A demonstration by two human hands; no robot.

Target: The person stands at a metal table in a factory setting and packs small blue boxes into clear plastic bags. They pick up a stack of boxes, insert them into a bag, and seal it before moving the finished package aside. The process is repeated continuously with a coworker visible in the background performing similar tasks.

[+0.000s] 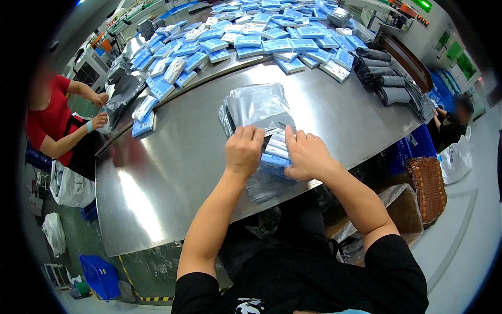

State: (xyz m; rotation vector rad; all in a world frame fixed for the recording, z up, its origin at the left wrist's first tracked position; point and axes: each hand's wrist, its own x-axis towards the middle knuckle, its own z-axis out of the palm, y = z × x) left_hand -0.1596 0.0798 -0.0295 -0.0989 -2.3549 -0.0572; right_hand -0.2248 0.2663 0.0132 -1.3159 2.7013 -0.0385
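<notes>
A stack of shiny grey plastic bags lies on the metal table in front of me. At its near edge are several blue and white packs, lying side by side, with grey plastic around and below them. My left hand is closed, its fingertips pinching the edge of a grey bag at the packs' left side. My right hand grips the packs from the right, its thumb against the nearest blue one and its fingers up by the bag's mouth. The palm sides of both hands are hidden.
A large heap of blue and white boxes covers the table's far part. Rolled dark grey bags lie at the right edge. At left a person in red handles a dark bag; another person sits at right. A lined carton stands below.
</notes>
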